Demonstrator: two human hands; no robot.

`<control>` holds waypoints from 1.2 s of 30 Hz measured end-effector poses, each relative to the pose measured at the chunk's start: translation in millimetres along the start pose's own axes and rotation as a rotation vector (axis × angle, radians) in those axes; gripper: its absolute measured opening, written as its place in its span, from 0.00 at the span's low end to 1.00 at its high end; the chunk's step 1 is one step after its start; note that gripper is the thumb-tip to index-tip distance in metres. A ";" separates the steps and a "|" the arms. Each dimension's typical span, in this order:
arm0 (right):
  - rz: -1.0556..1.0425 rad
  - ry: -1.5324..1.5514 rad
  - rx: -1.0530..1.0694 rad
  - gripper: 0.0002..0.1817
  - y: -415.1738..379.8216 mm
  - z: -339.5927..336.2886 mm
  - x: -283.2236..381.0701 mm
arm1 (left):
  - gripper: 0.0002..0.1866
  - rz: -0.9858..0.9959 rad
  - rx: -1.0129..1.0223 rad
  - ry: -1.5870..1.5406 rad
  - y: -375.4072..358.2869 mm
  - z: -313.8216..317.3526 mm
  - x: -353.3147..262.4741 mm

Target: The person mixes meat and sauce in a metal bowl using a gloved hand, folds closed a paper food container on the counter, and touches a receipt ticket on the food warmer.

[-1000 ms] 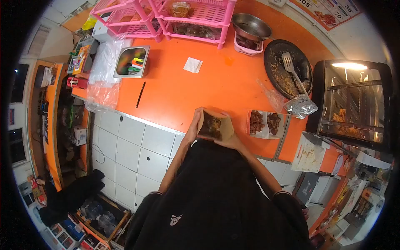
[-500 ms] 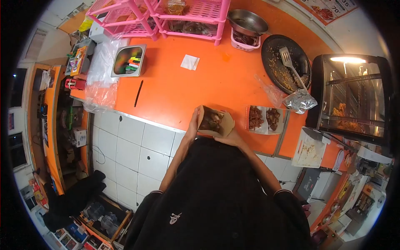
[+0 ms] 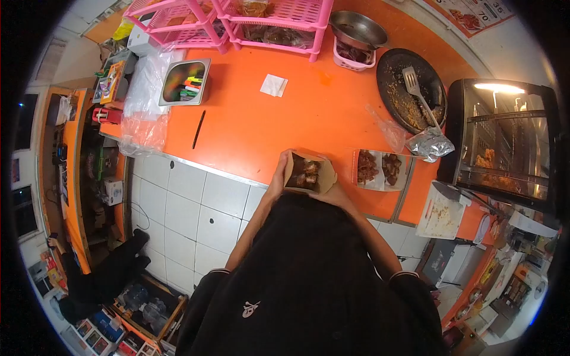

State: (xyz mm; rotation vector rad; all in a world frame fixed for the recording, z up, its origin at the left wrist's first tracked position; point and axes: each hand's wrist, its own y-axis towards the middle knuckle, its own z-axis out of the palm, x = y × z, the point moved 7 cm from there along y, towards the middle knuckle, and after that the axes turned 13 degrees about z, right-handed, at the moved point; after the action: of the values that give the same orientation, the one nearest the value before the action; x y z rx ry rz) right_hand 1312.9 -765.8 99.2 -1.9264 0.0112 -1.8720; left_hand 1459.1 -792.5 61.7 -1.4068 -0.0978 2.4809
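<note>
A brown paper box [image 3: 326, 175] with dark browned food pieces [image 3: 306, 173] inside is held at the counter's front edge, close to my body, its open top facing up. My left hand [image 3: 279, 177] is wrapped round its left side. On the right side and near corner, my right hand [image 3: 332, 194] grips the same box, its fingers partly hidden behind it. To the right, on the orange counter [image 3: 237, 118], lies an open two-part tray [image 3: 380, 184] of reddish and dark brown food pieces.
At the back stand pink racks [image 3: 273, 24], a steel pan [image 3: 358, 29] and a dark round pan [image 3: 392, 83] with a spatula [image 3: 418, 95]. A lit display case [image 3: 504, 142] is at the right. A steel marker container [image 3: 178, 68] is at back left. Another person [image 3: 110, 267] is at lower left.
The box in my hands has turned slightly, showing its food more plainly. The other person at lower left has moved, with an arm now stretched out. The view has shifted a little.
</note>
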 end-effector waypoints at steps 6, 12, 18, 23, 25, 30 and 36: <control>-0.050 -0.112 -0.044 0.53 -1.8 -4.3 5.7 | 0.24 0.060 -0.013 -0.016 -3.3 2.9 -2.2; -0.044 -0.123 -0.057 0.52 -0.6 -2.4 4.2 | 0.24 0.027 -0.037 -0.001 2.4 -2.9 8.0; -0.048 -0.229 -0.078 0.53 -7.2 1.1 20.3 | 0.29 0.021 -0.016 -0.137 0.3 7.8 -3.8; 0.006 -0.164 -0.071 0.54 1.0 0.5 18.6 | 0.29 -0.121 -0.057 -0.106 5.5 5.1 -1.4; -0.013 -0.211 -0.096 0.54 -10.6 4.6 18.3 | 0.29 -0.032 -0.059 -0.043 -5.4 -1.9 7.0; -0.039 -0.378 -0.122 0.53 -6.4 3.9 27.4 | 0.26 -0.030 -0.046 -0.061 3.1 -4.8 6.6; -0.013 -0.114 -0.066 0.52 -5.6 3.9 11.5 | 0.25 -0.020 -0.063 0.048 -0.6 -8.2 5.0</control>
State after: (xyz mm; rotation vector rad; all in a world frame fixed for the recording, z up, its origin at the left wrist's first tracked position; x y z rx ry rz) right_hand 1315.9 -763.2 111.9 -2.0794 0.0257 -1.7885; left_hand 1463.7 -791.2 53.3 -1.4820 -0.1810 2.4463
